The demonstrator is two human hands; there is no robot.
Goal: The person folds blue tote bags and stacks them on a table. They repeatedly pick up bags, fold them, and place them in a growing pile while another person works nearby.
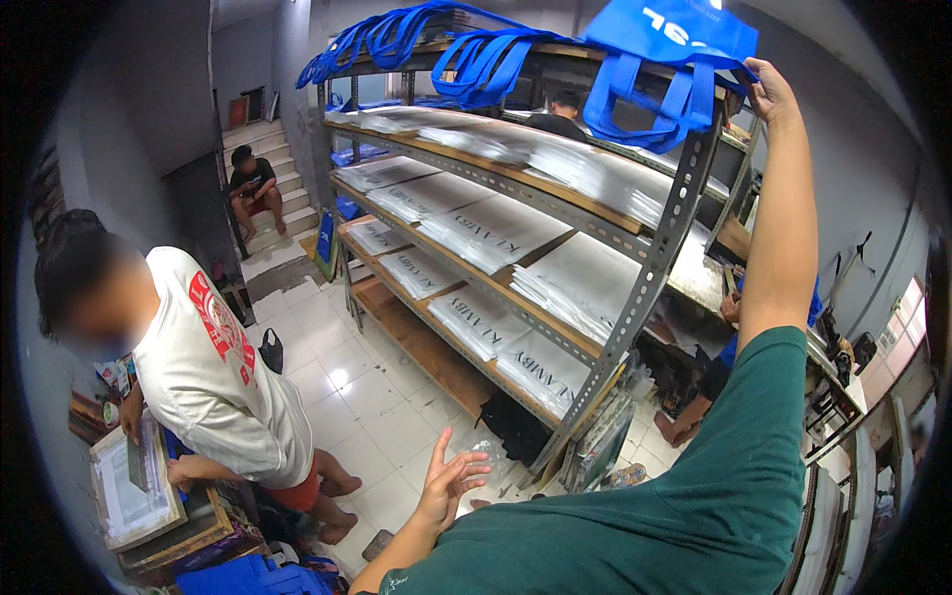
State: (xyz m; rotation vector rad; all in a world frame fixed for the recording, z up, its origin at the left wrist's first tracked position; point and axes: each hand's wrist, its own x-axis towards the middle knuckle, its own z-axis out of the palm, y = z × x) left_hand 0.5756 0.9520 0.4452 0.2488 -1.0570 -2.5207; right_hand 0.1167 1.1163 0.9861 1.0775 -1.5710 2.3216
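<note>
My right arm reaches up to the top of a metal shelf rack (684,188). There my right hand (773,94) is closed on the near corner of a blue tote bag (684,28), whose handles hang over the rack's edge. My left hand (448,484) is low in front of me, holding nothing, its fingers apart. More blue bags (486,64) lie along the top shelf with their handles dangling. Stacks of white printed bags (491,233) fill the shelves below.
At the left a person in a white shirt (213,317) works with a squeegee over a framed screen (149,486). Another person sits on the stairs (268,149). Others are behind the rack and at the right. Blue fabric (248,575) lies at the lower left.
</note>
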